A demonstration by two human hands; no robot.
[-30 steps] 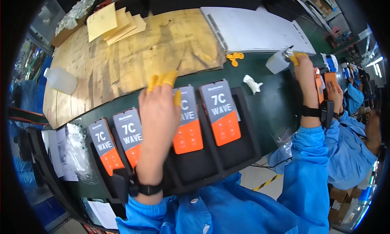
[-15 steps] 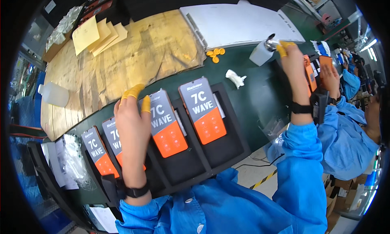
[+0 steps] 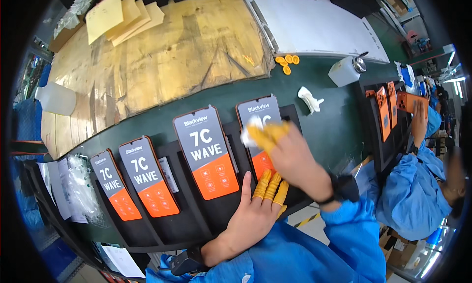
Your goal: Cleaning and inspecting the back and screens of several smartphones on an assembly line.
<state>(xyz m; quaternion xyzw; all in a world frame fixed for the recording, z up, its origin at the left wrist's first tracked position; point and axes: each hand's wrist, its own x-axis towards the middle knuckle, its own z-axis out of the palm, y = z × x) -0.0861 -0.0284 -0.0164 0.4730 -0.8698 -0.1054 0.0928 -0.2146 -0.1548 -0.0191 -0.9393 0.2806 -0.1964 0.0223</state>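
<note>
Four phones with grey-and-orange screen stickers lie side by side in a black tray (image 3: pixel 187 226) on a green bench. My right hand (image 3: pixel 295 157) holds a white cloth (image 3: pixel 249 129) against the screen of the rightmost phone (image 3: pixel 256 111); its fingers wear yellow finger cots. My left hand (image 3: pixel 255 209) rests flat on the tray's near edge, just below the third phone (image 3: pixel 206 152), and holds nothing. Its fingertips, also in yellow cots, touch the tray beside the rightmost phone. Two smaller-looking phones (image 3: pixel 147 177) (image 3: pixel 112 184) lie further left, untouched.
Behind the tray are a wooden board (image 3: pixel 162 61), yellow paper sheets (image 3: pixel 118 15), a white panel (image 3: pixel 314 27), loose yellow finger cots (image 3: pixel 285 61), a crumpled white wipe (image 3: pixel 309 100) and a white dispenser bottle (image 3: pixel 346 70). A person in blue (image 3: pixel 413 184) handles orange phones at right. Plastic bags (image 3: pixel 81 184) lie at left.
My right hand came back from the white bottle at far right to the rightmost phone with the cloth. My left hand slid off the middle phones down to the tray's near edge.
</note>
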